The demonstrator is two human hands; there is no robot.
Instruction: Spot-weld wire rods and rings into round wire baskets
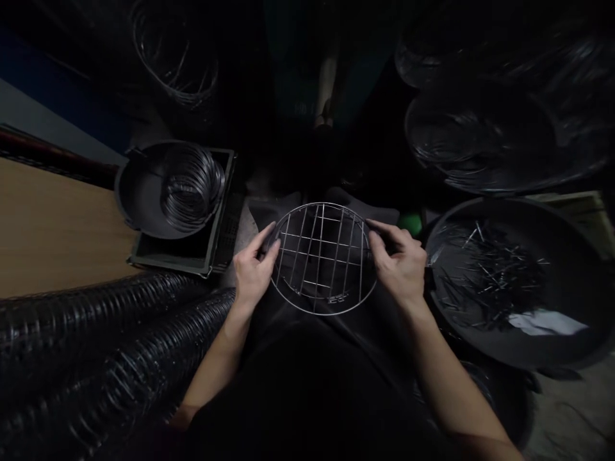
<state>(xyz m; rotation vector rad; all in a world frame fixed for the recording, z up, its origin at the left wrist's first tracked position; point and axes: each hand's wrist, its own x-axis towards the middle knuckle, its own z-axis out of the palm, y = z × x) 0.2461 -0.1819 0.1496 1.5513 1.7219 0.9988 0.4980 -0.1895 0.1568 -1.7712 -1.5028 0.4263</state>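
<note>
A round wire rack (pixel 321 244) with crossed bars inside a metal ring is held up in front of my body. My left hand (pixel 255 266) pinches the ring's left side between thumb and fingers. On the opposite side, my right hand (pixel 400 261) grips the ring the same way. Small bent wire pieces show near the rack's lower edge; whether they belong to it I cannot tell. Both hands are closed on the rim, and the rack is tilted toward me.
At right, a wide dark basin (pixel 571 256) contains many short metal pins and a white scrap (pixel 548 323). To the left, a bowl (pixel 139 189) with stacked wire rings (pixel 192 187) rests on a crate (pixel 168 261). Long stacks of wire racks (pixel 144 358) lie lower left.
</note>
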